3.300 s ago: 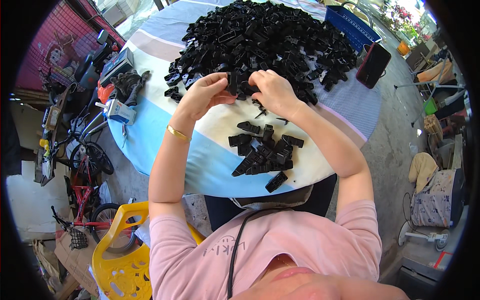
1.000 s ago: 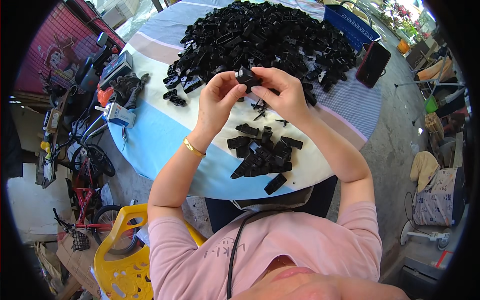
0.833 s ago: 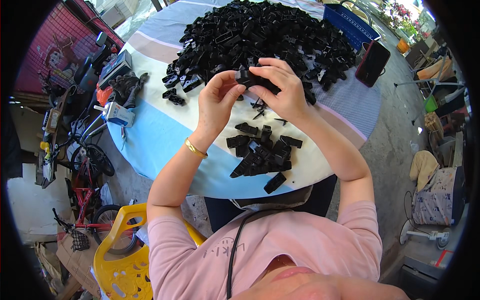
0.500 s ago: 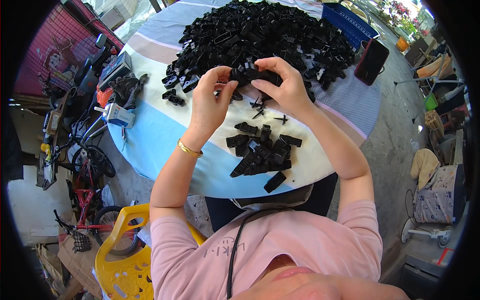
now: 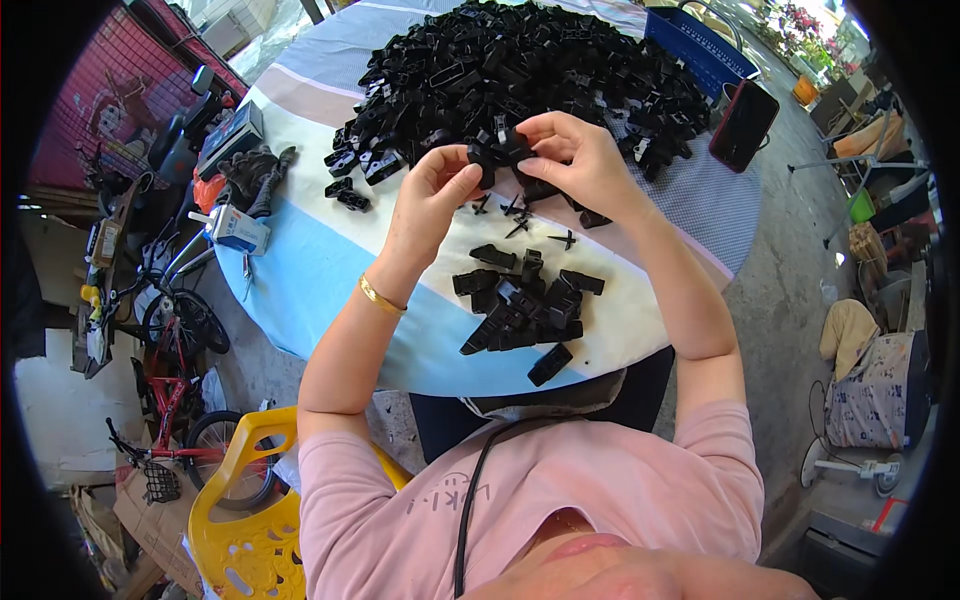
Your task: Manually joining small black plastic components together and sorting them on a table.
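Just in front of a big heap of black plastic parts point(image 5: 450, 75), my two hands are close together. A small black plastic part point(image 5: 481, 165) is pinched between thumb and fingertips of my left hand point(image 5: 435, 196). My right hand point(image 5: 578, 165) pinches another black plastic part point(image 5: 512, 148) right beside it; whether the two are joined, I cannot tell. Below my fingers lie several thin black cross-shaped pins point(image 5: 517, 226). Nearer to me on the striped tablecloth point(image 5: 400, 345) is a small pile of black plastic parts point(image 5: 520, 300), with one part point(image 5: 549, 365) apart from it.
A blue basket point(image 5: 695, 50) and a propped-up phone point(image 5: 744, 125) stand at the right of the heap. Along the table's left edge are a small box point(image 5: 240, 232), dark gloves point(image 5: 250, 180) and a larger box point(image 5: 232, 138). A yellow chair point(image 5: 225, 510) is at lower left.
My left hand has shifted slightly right and toward me, its grip now showing the black part more plainly. My right hand has moved a little right. The small pile is unchanged.
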`<state>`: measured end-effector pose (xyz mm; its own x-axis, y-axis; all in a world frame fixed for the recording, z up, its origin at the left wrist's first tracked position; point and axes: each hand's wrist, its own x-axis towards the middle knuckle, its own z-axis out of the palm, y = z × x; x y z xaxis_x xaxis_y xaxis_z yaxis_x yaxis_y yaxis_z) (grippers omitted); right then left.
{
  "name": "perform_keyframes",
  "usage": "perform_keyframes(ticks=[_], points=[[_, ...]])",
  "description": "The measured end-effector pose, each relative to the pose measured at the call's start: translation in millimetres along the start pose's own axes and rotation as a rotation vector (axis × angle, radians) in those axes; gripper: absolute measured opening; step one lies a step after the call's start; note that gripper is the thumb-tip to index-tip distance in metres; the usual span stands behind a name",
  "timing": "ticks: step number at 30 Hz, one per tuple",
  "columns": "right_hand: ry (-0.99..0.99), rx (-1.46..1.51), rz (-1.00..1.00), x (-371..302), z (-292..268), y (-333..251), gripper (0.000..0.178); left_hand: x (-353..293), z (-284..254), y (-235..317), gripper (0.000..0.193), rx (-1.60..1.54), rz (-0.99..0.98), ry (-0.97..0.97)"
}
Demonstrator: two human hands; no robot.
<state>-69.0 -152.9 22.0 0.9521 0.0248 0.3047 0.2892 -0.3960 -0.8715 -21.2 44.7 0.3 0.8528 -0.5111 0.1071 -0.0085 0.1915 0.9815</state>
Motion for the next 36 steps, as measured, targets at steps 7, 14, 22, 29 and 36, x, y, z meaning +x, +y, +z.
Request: perform_keyframes(ticks=[7,14,22,29,36], points=[[0.093,0.057,-0.129,-11.3,24.0,-0.9,0.036,-1.3,5.5,-6.0,0.025,-0.114,0.013,-0.007],[0.172,-0.033,-0.227,-13.2,28.7,-1.4,0.030,-3.0,6.7,-6.2,0.025,-0.084,0.050,0.014],[0.329,-0.472,-0.610,-11.0,39.2,1.3,0.032,-8.0,17.9,-7.7,0.029,-0.226,0.057,0.064],[0.296,-0.338,-0.676,-5.3,35.9,-10.6,0.030,-4.2,-1.0,9.2,0.026,-0.151,0.137,0.026],[-0.151,-0.655,-0.272,-9.5,-9.7,25.7,0.023,-13.3,-3.9,22.7,0.039,0.766,0.039,-0.603]])
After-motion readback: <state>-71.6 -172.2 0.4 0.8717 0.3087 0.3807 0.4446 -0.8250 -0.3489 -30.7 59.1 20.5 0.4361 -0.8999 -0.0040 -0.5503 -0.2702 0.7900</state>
